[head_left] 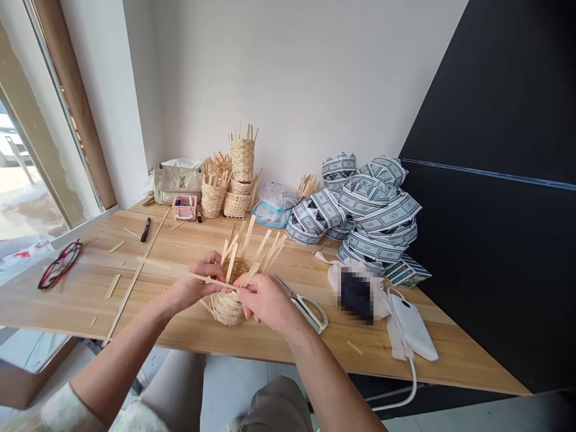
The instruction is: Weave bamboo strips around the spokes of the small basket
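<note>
A small half-woven bamboo basket (227, 306) rests near the front edge of the wooden table (180, 324), its upright strips (252, 240) fanning upward. My left hand (193, 285) grips the basket's left rim with fingers curled. My right hand (265, 300) pinches a long thin bamboo strip (166, 267) that runs leftward across the basket's top. Both hands touch the basket.
Scissors (306, 306) lie just right of my right hand. A white power bank (414, 327) with cable, a cloth bag (355, 288), patterned boxes (364, 210), finished baskets (234, 180), a pink box (184, 207), a marker (144, 229), red glasses (58, 264) and loose strips (112, 285) surround.
</note>
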`<state>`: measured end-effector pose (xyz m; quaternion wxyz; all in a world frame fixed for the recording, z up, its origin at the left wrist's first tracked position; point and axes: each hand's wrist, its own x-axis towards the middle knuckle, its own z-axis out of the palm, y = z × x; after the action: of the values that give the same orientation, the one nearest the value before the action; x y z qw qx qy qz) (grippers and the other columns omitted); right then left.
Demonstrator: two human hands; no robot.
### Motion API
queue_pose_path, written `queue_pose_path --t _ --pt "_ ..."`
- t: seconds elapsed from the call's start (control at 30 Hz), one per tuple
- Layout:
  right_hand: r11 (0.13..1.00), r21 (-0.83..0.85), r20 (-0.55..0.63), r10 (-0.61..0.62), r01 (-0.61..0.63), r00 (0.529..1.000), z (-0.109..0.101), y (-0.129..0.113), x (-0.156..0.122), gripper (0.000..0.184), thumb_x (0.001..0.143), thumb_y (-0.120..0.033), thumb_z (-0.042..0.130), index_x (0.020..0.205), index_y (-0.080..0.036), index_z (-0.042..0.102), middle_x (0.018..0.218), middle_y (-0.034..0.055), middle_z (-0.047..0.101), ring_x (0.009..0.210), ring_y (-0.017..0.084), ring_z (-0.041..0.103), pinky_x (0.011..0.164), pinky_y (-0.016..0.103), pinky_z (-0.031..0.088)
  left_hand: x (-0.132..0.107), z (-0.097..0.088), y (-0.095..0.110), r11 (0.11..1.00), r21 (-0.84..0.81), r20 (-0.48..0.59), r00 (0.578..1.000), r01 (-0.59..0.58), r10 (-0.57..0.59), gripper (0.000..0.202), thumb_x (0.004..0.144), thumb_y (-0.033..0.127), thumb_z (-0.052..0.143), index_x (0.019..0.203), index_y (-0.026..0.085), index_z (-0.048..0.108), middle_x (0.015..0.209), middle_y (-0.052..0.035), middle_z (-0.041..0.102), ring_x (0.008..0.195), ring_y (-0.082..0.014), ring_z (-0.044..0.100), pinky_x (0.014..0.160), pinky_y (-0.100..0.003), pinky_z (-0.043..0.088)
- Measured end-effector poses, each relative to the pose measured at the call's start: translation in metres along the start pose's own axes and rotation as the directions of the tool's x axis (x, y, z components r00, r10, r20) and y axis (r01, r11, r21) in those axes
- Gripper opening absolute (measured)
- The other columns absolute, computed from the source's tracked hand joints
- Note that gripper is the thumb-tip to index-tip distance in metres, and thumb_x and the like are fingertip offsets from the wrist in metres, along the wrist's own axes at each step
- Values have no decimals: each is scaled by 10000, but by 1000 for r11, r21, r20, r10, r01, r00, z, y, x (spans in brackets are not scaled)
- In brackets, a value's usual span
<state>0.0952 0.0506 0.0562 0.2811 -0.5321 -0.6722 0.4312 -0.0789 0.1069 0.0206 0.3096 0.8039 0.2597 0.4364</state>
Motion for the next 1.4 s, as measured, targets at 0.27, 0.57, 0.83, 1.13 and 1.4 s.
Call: queue_pose_path --t 0.27,0.57,0.83,1.13,1.4 --pt "924 378 -123 -15 61 992 10 10 0 102 715 -267 547 687 -170 565 370 -97 438 318 36 318 317 143 242 5 -5 -2 1000 -1 50 999 9 -9 239 702 436 671 624 214 710 702 -48 534 729 -195 501 655 -275 390" --pt "887 432 -145 -113 165 983 13 32 0 162 712 -319 595 752 -176 662 404 -79 468 338 42 347 323 153 274 2 -1 -7 997 72 21 999 -32 30 375 748 494 599 577 160 610 724 -14 475 691 -141 489 630 -248 392" --pt "954 25 -205 -286 297 936 17 40 -5 340 851 -300 441 1067 -169 669 453 -43 491 361 62 370 389 188 343 -15 12 -5 979 198 -135 991 40 -13 338 766 464 593 594 173 603 728 -8 460 692 -142 495 614 -243 404" --pt "910 -268 -233 -380 317 895 25 61 -8 392 893 -254 348 1195 -181 588 482 -31 523 396 89 424 468 198 392 -33 35 -6 940 341 -296 948 -12 120 178 804 321 595 688 186 588 767 -2 449 709 -141 481 618 -245 415" --pt "902 -356 -269 -348 243 898 24 53 -8 371 861 -193 369 1096 -143 651 485 2 561 455 124 492 524 225 411 -39 31 -5 932 353 -216 962 -85 169 255 784 422 590 904 197 577 939 -52 468 885 -193 499 759 -304 445"
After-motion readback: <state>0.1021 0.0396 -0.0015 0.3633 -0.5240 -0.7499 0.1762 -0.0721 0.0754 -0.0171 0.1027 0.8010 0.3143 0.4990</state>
